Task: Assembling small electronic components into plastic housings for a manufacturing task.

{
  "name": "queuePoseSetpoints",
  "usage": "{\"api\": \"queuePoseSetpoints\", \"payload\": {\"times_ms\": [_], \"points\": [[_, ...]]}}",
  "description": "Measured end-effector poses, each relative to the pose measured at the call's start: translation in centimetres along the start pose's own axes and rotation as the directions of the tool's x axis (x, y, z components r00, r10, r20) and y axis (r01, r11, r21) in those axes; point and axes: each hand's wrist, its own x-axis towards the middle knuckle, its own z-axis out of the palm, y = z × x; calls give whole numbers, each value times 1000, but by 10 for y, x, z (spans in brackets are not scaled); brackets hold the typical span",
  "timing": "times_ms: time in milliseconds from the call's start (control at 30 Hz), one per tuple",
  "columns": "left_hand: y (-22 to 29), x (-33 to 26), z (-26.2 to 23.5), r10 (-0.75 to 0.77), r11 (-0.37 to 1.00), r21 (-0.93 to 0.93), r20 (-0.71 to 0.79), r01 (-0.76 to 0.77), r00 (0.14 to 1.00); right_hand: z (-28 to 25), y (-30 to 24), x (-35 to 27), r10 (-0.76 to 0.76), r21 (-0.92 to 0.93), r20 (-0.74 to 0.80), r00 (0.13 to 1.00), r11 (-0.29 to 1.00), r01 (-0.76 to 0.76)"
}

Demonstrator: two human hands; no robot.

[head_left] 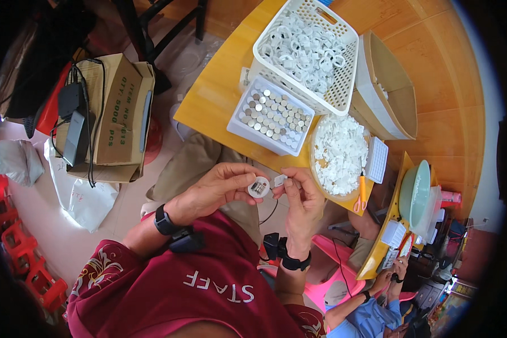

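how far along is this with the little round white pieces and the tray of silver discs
Done: nothing clearly finished shows; I cannot tell whether the white basket holds finished rings. In hand: the left hand holds a round white piece with a dark insert, while the right hand pinches a small white tab beside it. Left: the compartment tray looks nearly full of silver discs, and the bowl is heaped with white tabs.

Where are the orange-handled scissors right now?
In the head view, the orange-handled scissors lie at the right of the yellow table, against the round tray of white pieces, below a small white grid tray.
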Motion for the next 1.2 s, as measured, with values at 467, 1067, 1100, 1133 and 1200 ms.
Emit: {"api": "queuePoseSetpoints", "payload": {"times_ms": [467,1067,1100,1133,1200], "points": [[-2,0,-9,-176,949,-232,178,215,968,6,21,-3,-84,47,50,995,996,82],[-8,8,-10,-240,941,-219,102,257,965,-2,48,2,-172,275,47,984,949,153],[-8,8,-10,-240,941,-220,102,257,965,-1,48,2,-171,276,48,984,949,151],[-8,7,-11,-241,942,-216,105,259,965,0,46,1,-144,309,55,988,944,121],[-9,7,-12,-242,942,-212,108,260,964,1,46,0,-118,341,63,991,936,89]]}}
